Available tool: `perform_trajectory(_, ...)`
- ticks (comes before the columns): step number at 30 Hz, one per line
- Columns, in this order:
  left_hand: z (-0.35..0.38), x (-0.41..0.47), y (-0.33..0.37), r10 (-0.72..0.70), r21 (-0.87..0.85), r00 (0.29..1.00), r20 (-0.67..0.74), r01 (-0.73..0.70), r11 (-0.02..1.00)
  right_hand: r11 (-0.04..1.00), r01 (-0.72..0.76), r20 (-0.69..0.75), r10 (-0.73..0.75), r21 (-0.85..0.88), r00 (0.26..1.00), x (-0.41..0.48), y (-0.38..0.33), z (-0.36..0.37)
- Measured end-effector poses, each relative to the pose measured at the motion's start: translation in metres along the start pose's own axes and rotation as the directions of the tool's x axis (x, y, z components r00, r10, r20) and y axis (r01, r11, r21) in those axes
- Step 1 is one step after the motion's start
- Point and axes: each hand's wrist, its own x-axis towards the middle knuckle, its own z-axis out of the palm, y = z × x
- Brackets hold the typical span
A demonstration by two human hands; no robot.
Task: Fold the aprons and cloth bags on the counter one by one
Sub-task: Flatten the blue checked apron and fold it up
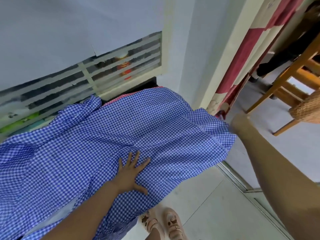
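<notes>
A large blue-and-white checked apron (107,135) lies spread over the counter, covering almost all of it and hanging over the front and right edges. My left hand (131,172) presses flat on the cloth near its middle, fingers spread. My right hand (239,124) grips the apron's right edge beyond the counter's end and holds it pulled out; its fingers are hidden behind the fist. A strip of pink checked cloth (119,98) shows under the apron at the back.
A window with a white grille (90,75) runs behind the counter. A red and cream curtain (242,54) hangs at the right. A wooden chair (292,80) and a woven basket (306,110) stand beyond it. My sandalled feet (162,224) are on the tiled floor.
</notes>
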Motion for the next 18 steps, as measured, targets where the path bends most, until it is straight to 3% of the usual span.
perform_trajectory(2,0.0,0.001,-0.002,0.011,-0.005,1.0,0.006,-0.011,1.0,0.994,0.095,-0.048,-0.093,0.049,0.995,-0.012,-0.019,0.022)
perform_trajectory(4,0.001,0.001,-0.004,0.0,-0.032,1.0,0.009,0.0,0.999,0.931,0.355,-0.128,-0.343,0.081,0.93,-0.033,-0.05,0.039)
perform_trajectory(6,0.002,0.004,-0.004,-0.015,-0.08,1.0,0.001,0.015,0.997,0.783,0.606,-0.119,-0.594,0.142,0.795,-0.058,-0.083,0.054)
perform_trajectory(9,-0.002,0.003,0.002,-0.025,-0.147,0.998,-0.053,0.017,0.989,0.55,0.805,0.032,-0.829,0.222,0.558,-0.093,-0.121,0.089)
perform_trajectory(11,-0.002,-0.002,0.005,-0.063,-0.221,0.987,-0.145,0.03,0.975,0.408,0.882,0.189,-0.909,0.237,0.37,-0.117,-0.138,0.122)
perform_trajectory(12,-0.002,-0.006,0.006,-0.091,-0.252,0.973,-0.211,0.036,0.967,0.389,0.89,0.27,-0.907,0.238,0.324,-0.127,-0.143,0.137)
perform_trajectory(14,0.002,-0.02,0.006,-0.173,-0.257,0.927,-0.333,0.087,0.962,0.444,0.877,0.387,-0.852,0.181,0.352,-0.14,-0.15,0.161)
perform_trajectory(18,0.026,-0.066,-0.006,-0.319,-0.113,0.795,-0.516,0.306,0.945,0.579,0.805,0.462,-0.683,-0.128,0.566,-0.168,-0.175,0.179)
